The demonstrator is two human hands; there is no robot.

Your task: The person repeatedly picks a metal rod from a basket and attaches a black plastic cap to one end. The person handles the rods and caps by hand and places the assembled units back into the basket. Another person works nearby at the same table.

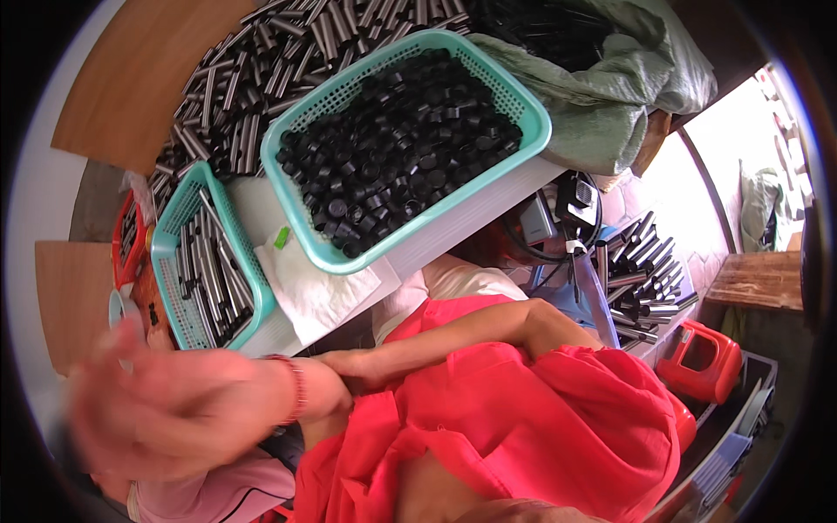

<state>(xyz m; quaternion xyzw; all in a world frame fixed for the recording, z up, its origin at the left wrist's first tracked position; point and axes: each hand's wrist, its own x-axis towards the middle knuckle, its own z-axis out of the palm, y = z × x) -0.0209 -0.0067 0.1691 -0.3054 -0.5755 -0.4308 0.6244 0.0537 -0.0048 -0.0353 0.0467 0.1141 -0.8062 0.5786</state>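
My left hand (174, 410), with a red bracelet (296, 390) at the wrist, is at the lower left, smeared by motion; its fingers cannot be made out. Across my lap reaches my right arm, and my right hand (353, 366) lies against the left forearm, its fingers hidden behind it. Beyond my hands, a small green basket (263, 305) holds metal tubes with black parts (209, 270). A larger green basket (336, 261) beside it is full of short black caps (410, 148). A white cloth (318, 301) hangs over the table edge in front.
Many metal tubes (235, 96) lie heaped behind the baskets. A green woven sack (593, 122) with black contents slumps at the far right. More tubes (645, 279) stack on the right, near a red plastic container (702, 362). Pink clothing (214, 490) shows at lower left.
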